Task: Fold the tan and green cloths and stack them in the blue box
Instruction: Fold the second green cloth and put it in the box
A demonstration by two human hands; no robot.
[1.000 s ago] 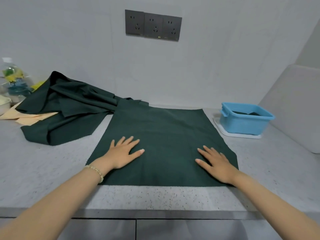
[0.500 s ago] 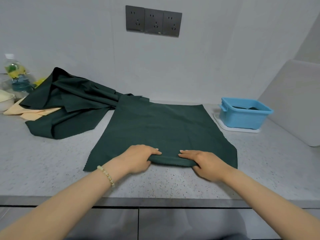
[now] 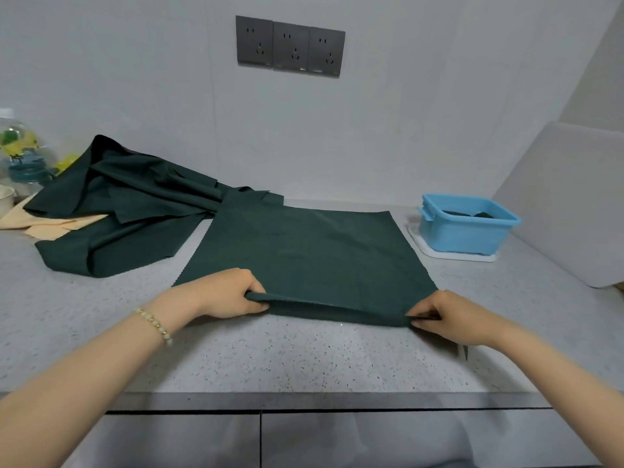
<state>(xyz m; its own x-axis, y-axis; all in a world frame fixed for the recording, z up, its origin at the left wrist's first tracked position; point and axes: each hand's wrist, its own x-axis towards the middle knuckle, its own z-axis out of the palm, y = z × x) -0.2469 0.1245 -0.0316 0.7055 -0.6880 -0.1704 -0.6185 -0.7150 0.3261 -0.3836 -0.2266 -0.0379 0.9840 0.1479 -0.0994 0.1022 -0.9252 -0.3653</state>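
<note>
Left hand (image 3: 226, 293) and right hand (image 3: 450, 315) each pinch the near edge of the green cloth (image 3: 304, 248), centre frame; fingers tucked beneath are hidden.

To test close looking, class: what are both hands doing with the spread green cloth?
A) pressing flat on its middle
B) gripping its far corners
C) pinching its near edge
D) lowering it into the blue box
C: left hand and right hand each pinch the near edge of the green cloth.
</note>
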